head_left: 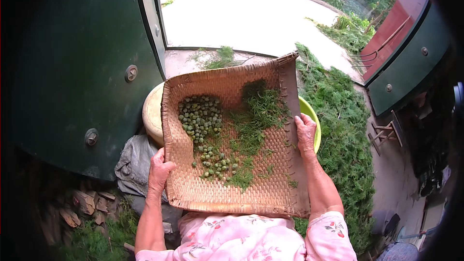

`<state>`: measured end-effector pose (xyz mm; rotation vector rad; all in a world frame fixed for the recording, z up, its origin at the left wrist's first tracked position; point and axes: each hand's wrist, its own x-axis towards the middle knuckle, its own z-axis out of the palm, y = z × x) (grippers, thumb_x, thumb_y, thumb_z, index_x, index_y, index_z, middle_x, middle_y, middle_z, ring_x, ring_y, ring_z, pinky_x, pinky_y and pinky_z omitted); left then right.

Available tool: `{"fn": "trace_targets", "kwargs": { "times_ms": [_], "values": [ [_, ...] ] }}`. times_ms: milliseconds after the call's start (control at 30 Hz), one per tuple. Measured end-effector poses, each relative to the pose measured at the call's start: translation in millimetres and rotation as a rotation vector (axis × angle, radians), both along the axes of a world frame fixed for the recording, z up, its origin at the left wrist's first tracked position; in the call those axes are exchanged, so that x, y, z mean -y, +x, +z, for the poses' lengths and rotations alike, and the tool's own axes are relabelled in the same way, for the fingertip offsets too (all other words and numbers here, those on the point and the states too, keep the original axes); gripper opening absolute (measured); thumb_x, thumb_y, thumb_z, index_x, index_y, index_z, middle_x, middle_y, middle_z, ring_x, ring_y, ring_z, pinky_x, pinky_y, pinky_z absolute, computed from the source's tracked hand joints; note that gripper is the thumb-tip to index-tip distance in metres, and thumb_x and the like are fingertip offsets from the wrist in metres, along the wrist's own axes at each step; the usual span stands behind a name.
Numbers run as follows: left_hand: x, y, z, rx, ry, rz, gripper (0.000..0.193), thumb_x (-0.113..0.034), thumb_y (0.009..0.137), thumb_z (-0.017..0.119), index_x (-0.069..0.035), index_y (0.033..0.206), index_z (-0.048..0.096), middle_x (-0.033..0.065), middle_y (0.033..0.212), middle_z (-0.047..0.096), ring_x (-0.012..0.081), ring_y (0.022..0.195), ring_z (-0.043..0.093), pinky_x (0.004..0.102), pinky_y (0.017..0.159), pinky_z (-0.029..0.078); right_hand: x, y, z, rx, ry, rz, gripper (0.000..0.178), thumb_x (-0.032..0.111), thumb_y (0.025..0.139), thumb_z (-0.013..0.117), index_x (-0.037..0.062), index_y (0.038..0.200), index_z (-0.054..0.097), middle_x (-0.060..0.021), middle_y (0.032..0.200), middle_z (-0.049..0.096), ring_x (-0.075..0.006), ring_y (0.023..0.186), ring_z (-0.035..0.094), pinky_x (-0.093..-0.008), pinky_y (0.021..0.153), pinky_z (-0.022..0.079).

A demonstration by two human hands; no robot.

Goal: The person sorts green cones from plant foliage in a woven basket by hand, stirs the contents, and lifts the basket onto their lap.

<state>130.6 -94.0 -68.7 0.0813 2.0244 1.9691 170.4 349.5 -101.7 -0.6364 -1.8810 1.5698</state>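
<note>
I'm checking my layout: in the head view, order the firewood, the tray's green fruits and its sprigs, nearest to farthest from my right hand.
1. Sprigs: woven tray, mostly right side.
2. Green fruits: tray's left side.
3. Firewood: picture's lower left.

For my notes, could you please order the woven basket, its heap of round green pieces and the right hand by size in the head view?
Largest to smallest:
Woven basket
Heap of round green pieces
Right hand

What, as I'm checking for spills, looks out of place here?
Perhaps the feathery green sprigs beyond the woven tray: they seem to lie apart from the big green heap at right. All visible round green pieces lie inside the tray.
</note>
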Motion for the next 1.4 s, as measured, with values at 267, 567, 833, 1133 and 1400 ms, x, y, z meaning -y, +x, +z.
{"fn": "trace_targets", "kwargs": {
  "times_ms": [267,567,833,1133,1400],
  "values": [
    [18,-18,-5,-0.057,-0.209,-0.015,0.045,0.002,0.065,0.049,0.006,0.110,0.055,0.0068,0.096,0.063,0.0123,0.084,0.059,0.0247,0.078,0.047,28,-23,-30,0.005,-0.124,-0.093,0.020,0.006,0.087,0.059,-0.0041,0.103,0.065,-0.0013,0.085,0.065,-0.0063,0.073,0.055,-0.0225,0.067,0.045],
    [-1,-1,23,0.139,-0.177,0.031,0.047,0.003,0.064,0.050,0.005,0.111,0.056,0.0055,0.093,0.065,0.0102,0.077,0.059,0.0225,0.071,0.047,7,-2,-91,0.275,-0.125,0.035,0.025,0.010,0.087,0.059,-0.0034,0.108,0.063,-0.0029,0.090,0.066,-0.0084,0.076,0.058,-0.0235,0.070,0.047],
    [-2,25,27,0.052,-0.220,0.086,0.044,0.003,0.068,0.049,0.005,0.112,0.055,0.0061,0.093,0.064,0.0104,0.083,0.058,0.0240,0.076,0.047,60,-25,-50,0.165,0.827,-0.078,0.027,0.010,0.081,0.063,0.0028,0.108,0.061,-0.0158,0.100,0.062,-0.0328,0.095,0.058,-0.0403,0.086,0.046],
    [-4,28,35,-0.025,-0.428,0.025,0.052,0.005,0.068,0.048,0.006,0.120,0.052,0.0073,0.101,0.063,0.0114,0.090,0.059,0.0236,0.082,0.046,241,-132,-9,-0.222,0.709,0.671,0.026,0.021,0.084,0.061,0.0066,0.106,0.058,-0.0121,0.102,0.059,-0.0304,0.099,0.053,-0.0419,0.086,0.040],
    [-6,21,27,-0.046,-0.376,0.038,0.050,0.005,0.068,0.047,0.007,0.118,0.053,0.0071,0.098,0.063,0.0107,0.089,0.058,0.0231,0.081,0.046,257,-122,-20,0.130,0.848,0.803,0.029,0.034,0.084,0.059,0.0095,0.098,0.064,-0.0100,0.092,0.059,-0.0303,0.091,0.052,-0.0458,0.082,0.040]
  ]
}}
